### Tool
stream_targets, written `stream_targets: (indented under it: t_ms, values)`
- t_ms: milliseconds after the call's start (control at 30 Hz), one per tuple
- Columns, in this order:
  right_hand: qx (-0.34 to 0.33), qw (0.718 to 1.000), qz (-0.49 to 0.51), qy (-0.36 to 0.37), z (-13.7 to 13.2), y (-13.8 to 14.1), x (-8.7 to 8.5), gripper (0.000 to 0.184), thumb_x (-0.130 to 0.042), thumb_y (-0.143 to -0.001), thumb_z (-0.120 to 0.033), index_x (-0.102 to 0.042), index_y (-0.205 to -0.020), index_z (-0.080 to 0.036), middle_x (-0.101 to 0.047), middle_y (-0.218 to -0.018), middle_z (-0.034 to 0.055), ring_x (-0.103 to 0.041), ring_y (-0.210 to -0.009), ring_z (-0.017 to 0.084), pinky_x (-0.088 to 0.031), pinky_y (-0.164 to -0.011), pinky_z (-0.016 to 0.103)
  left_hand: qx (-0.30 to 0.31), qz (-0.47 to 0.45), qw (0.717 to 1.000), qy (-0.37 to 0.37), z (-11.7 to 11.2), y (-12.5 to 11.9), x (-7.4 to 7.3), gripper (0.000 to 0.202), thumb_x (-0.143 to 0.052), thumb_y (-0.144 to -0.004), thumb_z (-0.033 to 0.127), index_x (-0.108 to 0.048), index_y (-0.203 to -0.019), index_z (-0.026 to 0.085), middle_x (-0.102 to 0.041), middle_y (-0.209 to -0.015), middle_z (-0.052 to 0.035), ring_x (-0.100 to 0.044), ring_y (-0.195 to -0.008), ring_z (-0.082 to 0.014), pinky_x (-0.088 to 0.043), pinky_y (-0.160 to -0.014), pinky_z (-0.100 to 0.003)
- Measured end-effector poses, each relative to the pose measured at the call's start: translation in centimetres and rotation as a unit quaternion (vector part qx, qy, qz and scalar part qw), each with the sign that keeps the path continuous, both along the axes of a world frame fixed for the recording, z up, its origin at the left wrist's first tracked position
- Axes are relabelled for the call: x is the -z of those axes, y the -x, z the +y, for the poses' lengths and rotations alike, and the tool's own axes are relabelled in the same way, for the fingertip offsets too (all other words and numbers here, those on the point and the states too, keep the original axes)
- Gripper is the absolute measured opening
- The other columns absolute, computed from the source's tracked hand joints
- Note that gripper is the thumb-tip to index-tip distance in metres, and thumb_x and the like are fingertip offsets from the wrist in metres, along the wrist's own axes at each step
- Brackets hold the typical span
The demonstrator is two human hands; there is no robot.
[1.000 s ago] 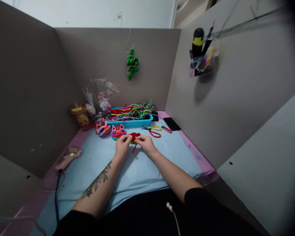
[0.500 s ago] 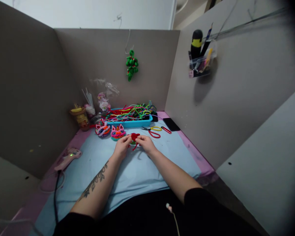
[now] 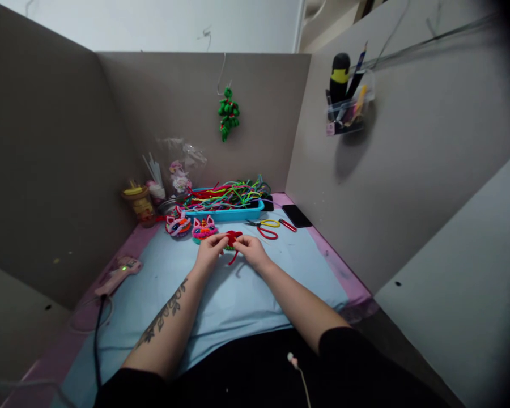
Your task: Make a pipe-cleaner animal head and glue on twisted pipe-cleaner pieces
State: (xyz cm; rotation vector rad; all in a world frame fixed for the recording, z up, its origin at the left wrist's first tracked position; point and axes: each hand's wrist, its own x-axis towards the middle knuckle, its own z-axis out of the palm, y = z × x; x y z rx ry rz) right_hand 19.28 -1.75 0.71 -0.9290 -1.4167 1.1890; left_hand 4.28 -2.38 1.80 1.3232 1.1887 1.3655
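Observation:
Between my hands is a small red fuzzy pipe-cleaner piece [image 3: 232,238] with some green at its underside and a loose red end hanging down. My left hand [image 3: 211,249] pinches its left side, thumb and fingertips together. On the other side my right hand [image 3: 250,250] grips it the same way. Fingers partly cover the piece, so its exact shape is hidden. Just beyond my left hand sit two colourful pipe-cleaner animal heads, one with pink ears [image 3: 204,228] and another [image 3: 178,224] to its left.
A blue tray [image 3: 225,215] heaped with pipe cleaners stands at the back. Yellow-and-red-handled scissors [image 3: 268,226], a red tool [image 3: 288,225] and a black phone [image 3: 296,216] lie to the right. A pink glue gun [image 3: 118,275] with a cord rests at left. Partition walls enclose the table.
Both hands stay close together on the red piece, with only slight finger movement. Its loose red end has swung a little. Nothing was let go.

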Motion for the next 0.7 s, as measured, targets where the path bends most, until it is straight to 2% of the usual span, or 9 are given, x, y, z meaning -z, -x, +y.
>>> stream_targets:
  t_ms: [133,300,567,700]
  values:
    - [0.016,0.999,-0.027,-0.02,0.03,-0.09,0.04,0.016,-0.061,-0.066,-0.031,-0.058,-0.064,-0.015,-0.054,-0.057,-0.0034,-0.045,-0.055,0.01,-0.037,-0.058,0.023,-0.01,0.021,1.0,0.0,-0.27,-0.07,-0.49,0.03,-0.068,-0.063,0.035,-0.069,-0.083,0.012,-0.063,-0.061,-0.0015,-0.046,-0.045,-0.0078,-0.038,-0.045,-0.022]
    - [0.024,0.998,-0.051,-0.035,-0.07,-0.01,0.2,0.015,-0.06,-0.067,-0.03,-0.058,-0.063,-0.015,-0.054,-0.056,-0.0035,-0.045,-0.055,0.01,-0.038,-0.058,0.024,-0.02,0.022,0.999,-0.016,-0.4,-0.3,-0.25,0.021,-0.065,-0.063,0.029,-0.065,-0.077,0.014,-0.06,-0.058,0.0009,-0.044,-0.043,-0.0072,-0.036,-0.042,-0.02]
    - [0.029,0.998,-0.054,-0.028,0.0,-0.29,0.0,0.015,-0.059,-0.067,-0.03,-0.058,-0.063,-0.015,-0.054,-0.057,-0.0031,-0.047,-0.056,0.011,-0.038,-0.059,0.024,-0.001,-0.005,1.0,-0.006,-0.07,-0.09,0.28,0.03,-0.067,-0.065,0.034,-0.064,-0.086,0.013,-0.062,-0.064,-0.0016,-0.049,-0.048,-0.0092,-0.039,-0.043,-0.021]
    - [0.026,0.996,-0.081,-0.042,0.18,-0.51,0.2,0.015,-0.058,-0.068,-0.029,-0.059,-0.064,-0.015,-0.055,-0.057,-0.0031,-0.048,-0.056,0.011,-0.038,-0.059,0.023,0.01,0.027,0.999,-0.015,-0.17,-0.06,0.17,0.033,-0.068,-0.066,0.038,-0.065,-0.087,0.013,-0.065,-0.069,-0.0037,-0.051,-0.05,-0.0103,-0.039,-0.045,-0.022]
